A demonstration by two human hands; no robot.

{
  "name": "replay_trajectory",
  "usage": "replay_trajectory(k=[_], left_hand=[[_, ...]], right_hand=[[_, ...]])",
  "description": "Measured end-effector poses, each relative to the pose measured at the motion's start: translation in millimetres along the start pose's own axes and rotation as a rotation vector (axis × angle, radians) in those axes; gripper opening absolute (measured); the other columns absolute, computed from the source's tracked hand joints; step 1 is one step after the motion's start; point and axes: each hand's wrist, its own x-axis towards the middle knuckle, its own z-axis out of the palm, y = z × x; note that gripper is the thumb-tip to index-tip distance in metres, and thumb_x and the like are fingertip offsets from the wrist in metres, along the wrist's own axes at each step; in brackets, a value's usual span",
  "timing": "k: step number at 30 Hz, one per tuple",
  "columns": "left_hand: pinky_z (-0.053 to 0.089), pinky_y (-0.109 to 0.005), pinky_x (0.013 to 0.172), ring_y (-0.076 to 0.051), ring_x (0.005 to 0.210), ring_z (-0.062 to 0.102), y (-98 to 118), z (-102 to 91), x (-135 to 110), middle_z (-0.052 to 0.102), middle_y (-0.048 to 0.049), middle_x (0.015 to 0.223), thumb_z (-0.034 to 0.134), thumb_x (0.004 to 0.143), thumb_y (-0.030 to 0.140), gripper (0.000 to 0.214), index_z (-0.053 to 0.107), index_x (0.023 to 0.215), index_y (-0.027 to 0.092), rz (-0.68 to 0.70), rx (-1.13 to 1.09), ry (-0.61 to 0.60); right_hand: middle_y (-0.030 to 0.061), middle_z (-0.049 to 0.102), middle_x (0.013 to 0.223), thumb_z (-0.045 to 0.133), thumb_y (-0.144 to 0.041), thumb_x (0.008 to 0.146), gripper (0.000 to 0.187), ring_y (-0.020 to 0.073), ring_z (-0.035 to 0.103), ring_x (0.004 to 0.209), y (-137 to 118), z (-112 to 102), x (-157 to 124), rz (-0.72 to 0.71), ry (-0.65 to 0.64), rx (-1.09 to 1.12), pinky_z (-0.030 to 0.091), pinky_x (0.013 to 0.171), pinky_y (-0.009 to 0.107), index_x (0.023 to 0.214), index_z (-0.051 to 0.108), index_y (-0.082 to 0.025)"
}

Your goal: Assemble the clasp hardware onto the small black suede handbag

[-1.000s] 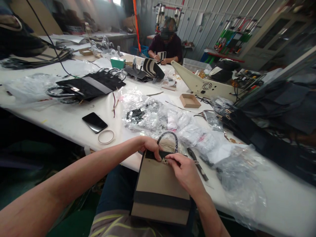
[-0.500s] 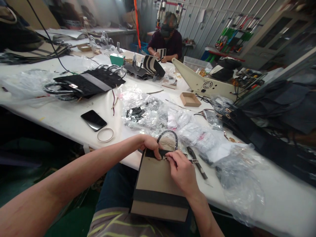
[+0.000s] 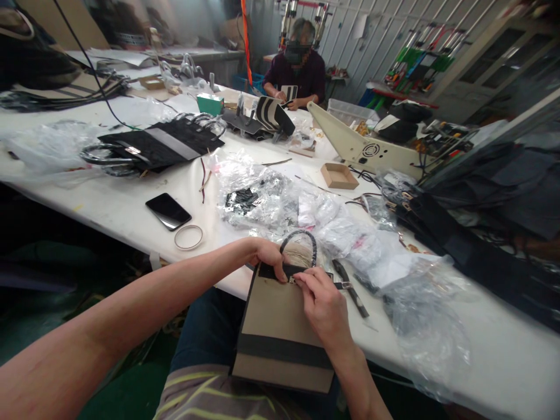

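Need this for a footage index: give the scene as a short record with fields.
Setting: white worktable strewn with plastic bags
Left hand: grips the tan handbag at its top edge
Right hand: fingers on the metal clasp
Handbag: on the lap, leaning against the table edge, black handle up
Nearby: phone, ring, small cardboard box
Other person: co-worker seated at the far end

White table (image 3: 122,210) ran from far left to near right. Near left lay a black phone (image 3: 168,210), with a thin ring (image 3: 188,237) just beside it. Clear plastic bags (image 3: 258,195) were heaped at centre, and a small cardboard tray (image 3: 339,175) sat beyond them. A flat black bag (image 3: 161,144) lay far left and dark straps (image 3: 437,233) lay right.
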Motion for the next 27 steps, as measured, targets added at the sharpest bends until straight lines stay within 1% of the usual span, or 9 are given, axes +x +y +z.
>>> replay_trajectory(k=[3,6,10,14,18,21,24,27], left_hand=[[0.067,-0.028,0.057,-0.023,0.065,0.078,0.7,0.8,-0.3,0.082,-0.0048,0.080,0.095,0.063,0.019,0.030,0.083,0.091,0.020,-0.003,-0.003,-0.002],[0.067,-0.029,0.057,-0.023,0.066,0.078,0.8,1.2,-0.4,0.082,-0.0049,0.080,0.095,0.063,0.018,0.031,0.083,0.091,0.020,-0.007,0.001,-0.005],[0.066,-0.028,0.056,-0.023,0.065,0.078,0.1,1.4,-0.2,0.082,-0.0054,0.079,0.096,0.063,0.020,0.031,0.083,0.092,0.020,-0.003,0.008,-0.015],[0.066,-0.029,0.054,-0.023,0.064,0.077,0.2,2.5,0.0,0.082,-0.0046,0.078,0.095,0.062,0.018,0.032,0.082,0.091,0.020,-0.010,0.000,-0.001],[0.067,-0.030,0.056,-0.023,0.062,0.076,1.0,4.0,-0.4,0.081,-0.0047,0.077,0.095,0.063,0.017,0.028,0.082,0.088,0.020,-0.018,0.013,-0.005],[0.066,-0.030,0.056,-0.023,0.063,0.076,1.2,4.5,-0.4,0.081,-0.0051,0.077,0.095,0.062,0.017,0.027,0.082,0.086,0.019,-0.020,0.015,0.000],[0.067,-0.029,0.057,-0.023,0.065,0.078,1.0,4.7,-0.5,0.082,-0.0046,0.078,0.097,0.059,0.015,0.032,0.083,0.087,0.020,-0.025,0.000,-0.004],[0.068,-0.029,0.058,-0.023,0.066,0.078,1.0,4.5,-0.9,0.082,-0.0042,0.078,0.097,0.059,0.015,0.031,0.083,0.086,0.020,-0.032,-0.006,-0.002]], right_hand=[[0.0076,0.075,0.112,0.053,-0.019,0.112,0.029,0.0225,0.074,0.103,1.6,-1.7,0.0,-0.003,-0.013,0.038,0.058,0.088,0.034,0.118,0.081,-0.026],[0.0075,0.076,0.111,0.053,-0.017,0.111,0.032,0.0227,0.074,0.102,2.1,-3.4,0.1,0.009,-0.012,0.075,0.059,0.088,0.034,0.117,0.083,-0.026],[0.0081,0.076,0.108,0.056,-0.021,0.111,0.030,0.0236,0.075,0.099,1.9,-4.1,1.3,0.033,0.008,0.104,0.060,0.086,0.035,0.113,0.085,-0.027],[0.0076,0.076,0.108,0.057,-0.022,0.111,0.029,0.0233,0.074,0.098,3.6,-3.4,0.2,0.061,-0.019,0.116,0.060,0.087,0.036,0.113,0.085,-0.027],[0.0078,0.077,0.108,0.056,-0.021,0.112,0.031,0.0235,0.075,0.099,4.9,-1.4,-3.6,0.043,-0.007,0.126,0.059,0.087,0.036,0.114,0.086,-0.027],[0.0079,0.078,0.106,0.058,-0.024,0.112,0.027,0.0235,0.075,0.097,4.2,-1.6,-3.4,0.035,0.020,0.172,0.061,0.085,0.036,0.111,0.085,-0.026],[0.0082,0.079,0.107,0.059,-0.028,0.113,0.025,0.0245,0.076,0.099,3.3,-4.2,0.3,0.055,-0.002,0.220,0.061,0.087,0.037,0.109,0.084,-0.026],[0.0082,0.078,0.110,0.061,-0.029,0.111,0.021,0.0260,0.075,0.102,3.0,-7.9,5.5,0.093,-0.055,0.212,0.061,0.090,0.039,0.117,0.082,-0.027]])
